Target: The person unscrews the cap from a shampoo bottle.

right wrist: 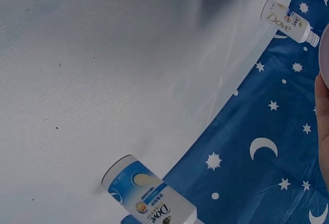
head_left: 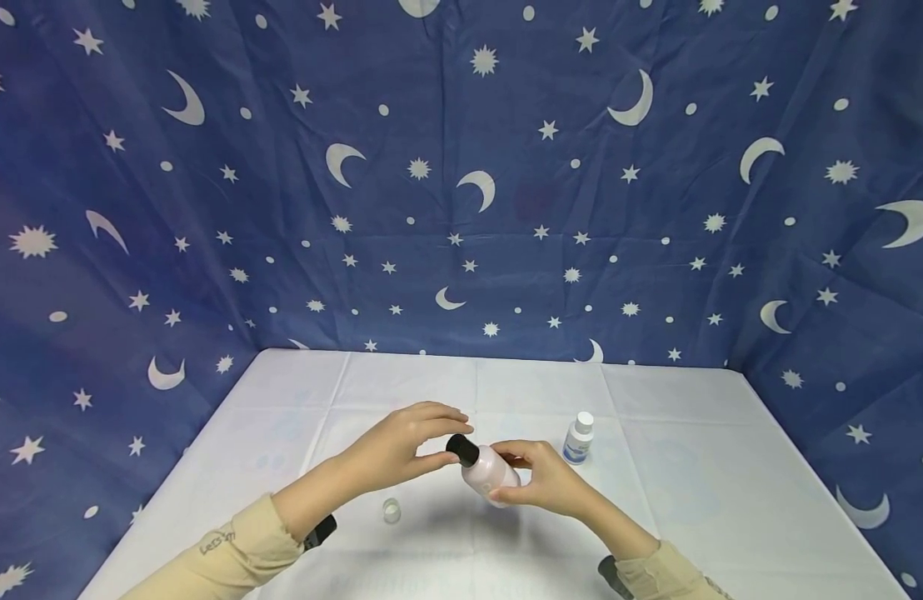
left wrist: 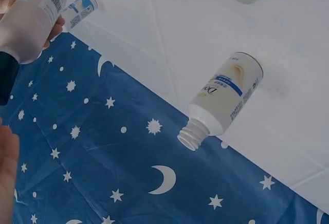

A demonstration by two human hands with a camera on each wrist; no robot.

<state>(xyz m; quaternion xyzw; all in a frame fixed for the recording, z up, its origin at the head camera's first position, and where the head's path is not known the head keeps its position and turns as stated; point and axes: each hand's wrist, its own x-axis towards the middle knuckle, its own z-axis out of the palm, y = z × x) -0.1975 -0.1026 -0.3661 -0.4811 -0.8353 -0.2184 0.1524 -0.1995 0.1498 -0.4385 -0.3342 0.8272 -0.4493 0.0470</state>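
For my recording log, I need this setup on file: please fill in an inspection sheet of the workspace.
Surface: white tabletop, creased, few dark specks
Job's things: pink bottle, tilted, black cap on it
Clutter: uncapped Dove bottle, white-capped bottle, small clear piece
Left grip: thumb and fingers spread near the black cap; contact unclear
Right grip: holds the pink bottle
Cables: nothing seen
Surroundings: blue moon-and-star cloth

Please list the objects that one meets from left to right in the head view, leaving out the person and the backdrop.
Small clear round container → pale pink bottle with a black cap → white bottle with a blue label.
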